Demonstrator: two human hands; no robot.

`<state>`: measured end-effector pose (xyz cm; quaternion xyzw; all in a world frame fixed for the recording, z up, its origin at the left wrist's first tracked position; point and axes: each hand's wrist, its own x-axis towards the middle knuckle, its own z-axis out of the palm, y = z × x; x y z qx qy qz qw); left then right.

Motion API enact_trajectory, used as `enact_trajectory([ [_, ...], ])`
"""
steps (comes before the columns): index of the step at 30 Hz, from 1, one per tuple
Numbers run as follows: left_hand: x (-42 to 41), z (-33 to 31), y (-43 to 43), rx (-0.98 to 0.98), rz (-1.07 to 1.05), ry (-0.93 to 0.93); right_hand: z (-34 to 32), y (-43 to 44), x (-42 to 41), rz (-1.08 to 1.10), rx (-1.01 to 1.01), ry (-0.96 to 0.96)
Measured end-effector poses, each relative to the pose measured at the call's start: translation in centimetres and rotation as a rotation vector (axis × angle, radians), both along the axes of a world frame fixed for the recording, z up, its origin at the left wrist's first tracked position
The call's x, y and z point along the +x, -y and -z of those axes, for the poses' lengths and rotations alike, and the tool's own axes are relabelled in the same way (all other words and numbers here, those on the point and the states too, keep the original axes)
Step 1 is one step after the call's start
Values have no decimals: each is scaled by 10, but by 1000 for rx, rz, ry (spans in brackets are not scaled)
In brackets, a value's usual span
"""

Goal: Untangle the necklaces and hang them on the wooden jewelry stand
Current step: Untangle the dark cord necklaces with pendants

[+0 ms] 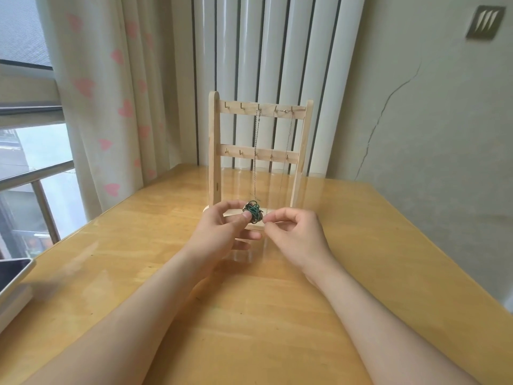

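The left hand pinches a green tangled necklace just before the wooden jewelry stand, where two chains hang. The right hand seems to pinch a fine strand beside it.

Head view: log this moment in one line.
left hand pinches necklace tangle | right hand pinched beside it, strand unclear | wooden jewelry stand: two chains hung

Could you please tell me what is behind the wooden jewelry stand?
Behind the wooden jewelry stand rise white vertical tubes, with a heart-print curtain left of them. The stand's rails and posts cover strips of them.
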<state>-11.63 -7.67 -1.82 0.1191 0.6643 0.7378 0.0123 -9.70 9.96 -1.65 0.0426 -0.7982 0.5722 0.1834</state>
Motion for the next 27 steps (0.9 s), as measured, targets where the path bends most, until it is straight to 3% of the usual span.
enact_trajectory([
  [9,4,-4,-4,-73,42,-37,4,-5,-3,-21,15,-2],
  [16,2,-2,-4,-55,-55,-19,-1,-5,-1,-104,-184,117],
  [27,7,1,-5,-457,-202,-475,-5,-10,5,-111,-375,129],
])
